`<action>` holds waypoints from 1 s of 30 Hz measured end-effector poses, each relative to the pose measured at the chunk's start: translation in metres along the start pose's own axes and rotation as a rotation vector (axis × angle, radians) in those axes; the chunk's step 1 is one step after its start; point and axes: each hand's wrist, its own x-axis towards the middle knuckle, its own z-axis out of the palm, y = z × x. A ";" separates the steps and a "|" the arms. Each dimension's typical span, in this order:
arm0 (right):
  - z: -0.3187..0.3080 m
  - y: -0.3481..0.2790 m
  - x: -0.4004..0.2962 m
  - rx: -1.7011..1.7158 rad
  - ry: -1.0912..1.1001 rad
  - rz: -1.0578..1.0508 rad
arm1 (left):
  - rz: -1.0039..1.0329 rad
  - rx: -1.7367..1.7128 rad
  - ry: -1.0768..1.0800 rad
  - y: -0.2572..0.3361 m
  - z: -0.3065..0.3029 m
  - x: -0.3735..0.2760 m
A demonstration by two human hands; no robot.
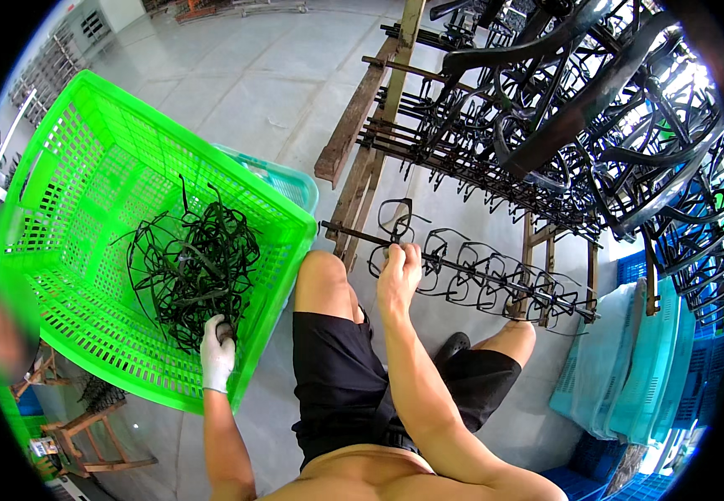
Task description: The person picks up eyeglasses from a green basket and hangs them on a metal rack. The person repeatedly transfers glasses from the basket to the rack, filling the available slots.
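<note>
A large green plastic basket (262, 369) stands at the left, with a tangled heap of black eyeglass frames (193, 269) inside. My left hand (218, 354), in a white glove, is in the basket at the heap's near edge; its fingers curl around part of the black frames. My bare right hand (401, 269) is closed around a thin dark rod (356, 233) near its left end. Along the rod, right of the hand, hang several black eyeglass frames (493, 275), and one more frame sits just left of and above the fist.
A wooden rack (356, 125) at the upper right carries rods loaded with black eyeglass frames (525, 106). Stacked turquoise baskets (637, 369) and blue crates stand at the right. A pale green basket (287, 178) lies behind the green one. A small wooden stand (102, 438) is at the lower left.
</note>
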 end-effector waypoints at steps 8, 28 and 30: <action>-0.009 -0.006 -0.004 0.325 -0.089 0.299 | -0.309 0.072 -0.135 0.051 -0.014 0.060; 0.020 -0.059 -0.095 -0.013 -0.718 -0.503 | -0.118 -0.468 0.176 0.078 -0.048 0.019; 0.048 -0.054 -0.116 0.038 -0.932 -0.179 | -0.066 -0.560 0.162 0.101 -0.045 0.008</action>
